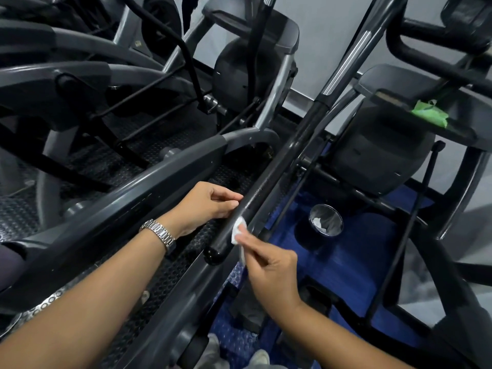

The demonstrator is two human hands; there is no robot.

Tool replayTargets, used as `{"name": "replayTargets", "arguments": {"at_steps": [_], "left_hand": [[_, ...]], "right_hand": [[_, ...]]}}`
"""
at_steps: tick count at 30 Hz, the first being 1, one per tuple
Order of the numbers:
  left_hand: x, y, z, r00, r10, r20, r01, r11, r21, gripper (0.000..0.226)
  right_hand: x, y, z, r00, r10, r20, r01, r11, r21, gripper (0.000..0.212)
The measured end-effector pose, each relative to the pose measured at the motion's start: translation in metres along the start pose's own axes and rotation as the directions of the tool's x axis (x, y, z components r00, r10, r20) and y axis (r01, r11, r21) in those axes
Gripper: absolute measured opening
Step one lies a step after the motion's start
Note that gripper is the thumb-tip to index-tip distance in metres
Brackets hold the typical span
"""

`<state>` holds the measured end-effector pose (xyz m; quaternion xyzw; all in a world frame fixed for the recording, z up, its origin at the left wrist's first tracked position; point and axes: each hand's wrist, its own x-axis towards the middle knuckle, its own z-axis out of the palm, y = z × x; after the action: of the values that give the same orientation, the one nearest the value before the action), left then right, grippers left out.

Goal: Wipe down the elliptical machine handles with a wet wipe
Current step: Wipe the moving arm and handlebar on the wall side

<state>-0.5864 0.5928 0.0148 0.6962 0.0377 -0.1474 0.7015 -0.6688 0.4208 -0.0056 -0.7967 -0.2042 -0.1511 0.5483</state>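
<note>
Your right hand [269, 265] is reaching in from the near right, and its fingers [251, 243] are pinching a small white wet wipe [237, 230]. They are pressing it against the right side of the black handle [266, 187] of the elliptical machine, close to the handle's rounded near end. That handle is running as a long bar from the near middle of the scene up and away to the far right, where it is meeting a section with a silver band. Your left hand [210, 201] is sitting just to the left of the same handle, a little farther along it than the wipe. Its fingers are curling loosely with the tips meeting the bar's left side rather than wrapping round it, and I cannot tell whether they are gripping it or only touching it. A metal wristwatch [159, 232] is showing on your left wrist. On the far right, a green packet [430, 114] is lying on the dark tray [466, 127] of the machine's console. Nearer than that, to the right of the handle, a small round bin [326, 221] is standing on the blue mat [367, 251], with something crumpled and white lying inside it. To the left, a black studded mat [127, 155] is lying under the neighbouring machine. At the near edge, the toes of your shoes [213, 350] are showing.
</note>
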Motion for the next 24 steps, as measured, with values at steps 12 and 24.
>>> {"name": "replayTargets", "arguments": {"at_steps": [12,24], "left_hand": [[-0.002,0.003,0.001,1.0,0.006,0.004,-0.006,1.0,0.003,0.022],[-0.022,0.005,0.007,0.989,0.103,-0.102,-0.046,0.891,0.452,0.056]], "right_hand": [[0.026,0.0,-0.003,0.983,0.174,-0.051,-0.175,0.985,-0.005,0.027],[0.048,0.033,-0.024,0.984,-0.126,0.129,0.163,0.93,-0.33,0.033]]}}
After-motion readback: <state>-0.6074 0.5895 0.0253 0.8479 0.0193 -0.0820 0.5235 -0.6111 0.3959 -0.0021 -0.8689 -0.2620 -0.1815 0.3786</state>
